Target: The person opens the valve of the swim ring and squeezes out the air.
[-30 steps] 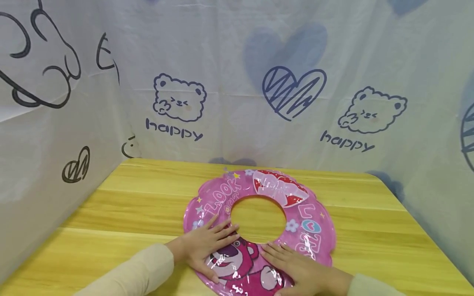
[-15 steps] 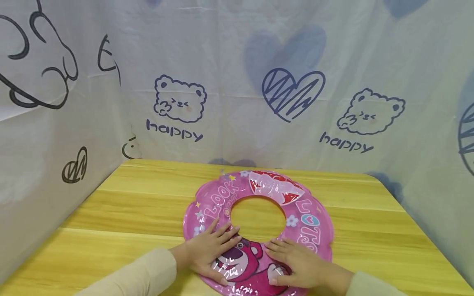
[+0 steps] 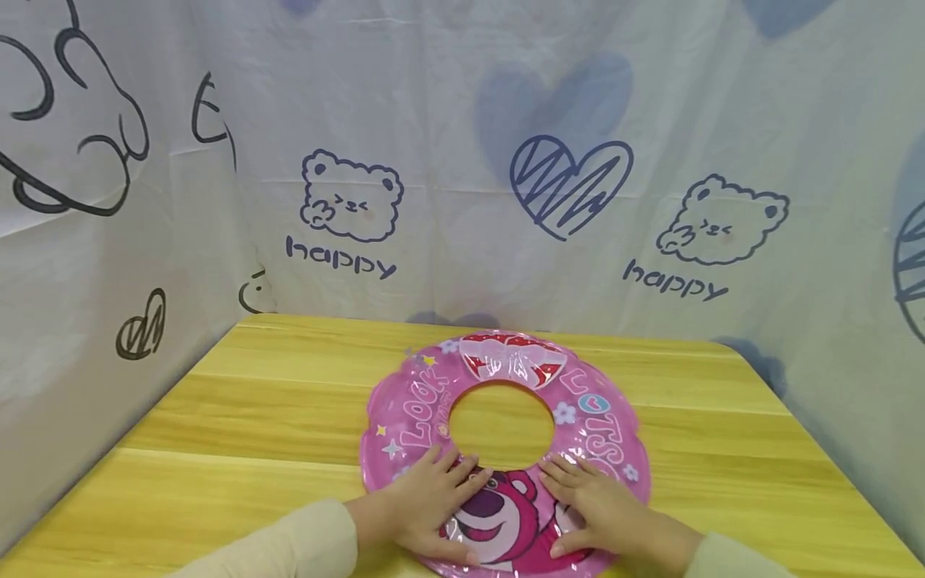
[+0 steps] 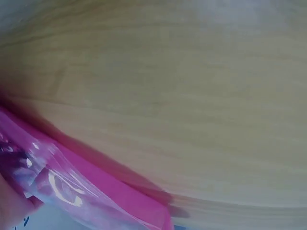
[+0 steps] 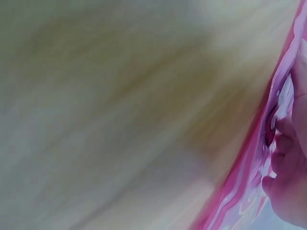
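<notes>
A pink inflatable swim ring point(image 3: 405, 401) lies flat on the yellow wood-grain table point(image 3: 275, 401). It carries a printed bear, a red-and-pink bow at the far side and white lettering. On its near left part rests my left hand point(image 3: 426, 506), fingers spread, tips close to the inner hole. My right hand point(image 3: 603, 510) lies on the near right part, fingers extended toward the hole. The bear print shows between both hands. In the left wrist view, the ring's edge point(image 4: 110, 184) and a bit of hand appear at lower left. The right wrist view has fingers point(image 5: 284, 148) against the glossy vinyl.
White cloth point(image 3: 455, 104) with drawn bears, hearts and "happy" lettering hangs behind the table and along its sides. The table's right edge point(image 3: 817, 437) slants toward the front right corner.
The swim ring has turned a little counterclockwise: its bow has shifted left and the bear print right. Both hands have stayed on it, moving slightly to the right.
</notes>
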Available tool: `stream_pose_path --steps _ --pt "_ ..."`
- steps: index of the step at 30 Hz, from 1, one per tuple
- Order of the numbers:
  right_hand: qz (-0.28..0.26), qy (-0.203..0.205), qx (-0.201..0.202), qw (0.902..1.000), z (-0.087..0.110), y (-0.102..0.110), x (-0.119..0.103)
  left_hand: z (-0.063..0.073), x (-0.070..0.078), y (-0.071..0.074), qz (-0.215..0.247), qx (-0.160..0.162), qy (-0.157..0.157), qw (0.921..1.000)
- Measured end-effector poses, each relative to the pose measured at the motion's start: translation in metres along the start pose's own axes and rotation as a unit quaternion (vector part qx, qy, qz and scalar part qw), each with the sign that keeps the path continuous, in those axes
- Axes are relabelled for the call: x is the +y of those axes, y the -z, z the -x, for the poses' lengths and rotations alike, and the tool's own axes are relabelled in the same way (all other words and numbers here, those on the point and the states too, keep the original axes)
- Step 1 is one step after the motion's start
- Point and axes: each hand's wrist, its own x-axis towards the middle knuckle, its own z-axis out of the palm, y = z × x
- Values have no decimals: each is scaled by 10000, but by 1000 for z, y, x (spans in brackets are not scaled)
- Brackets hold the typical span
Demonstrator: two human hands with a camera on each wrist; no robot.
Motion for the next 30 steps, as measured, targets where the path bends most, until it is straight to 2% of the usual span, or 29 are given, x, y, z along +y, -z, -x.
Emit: stream_pose_path --steps 5,8,11,16,23,27,30 --pt "-378 159 -109 9991 5 7 19 -2 -2 6 -264 347 -370 9984" --pt "-582 162 -239 9979 6 14 26 -3 -3 9 -42 290 -434 9986" --pt "-642 71 -277 9975 5 18 25 -1 -6 9 267 129 -337 9990" --pt "-380 94 90 9992 -2 11 5 7 -22 5 541 93 -182 9983" --pt "-313 -81 437 9985 -14 -16 -29 15 -54 0 781 336 45 9964" --pt "-459 -347 423 9974 -22 -24 -41 16 -66 -7 951 396 203 9945" --pt "-607 -524 304 9963 -26 -29 -47 17 -66 -10 1026 486 172 9934"
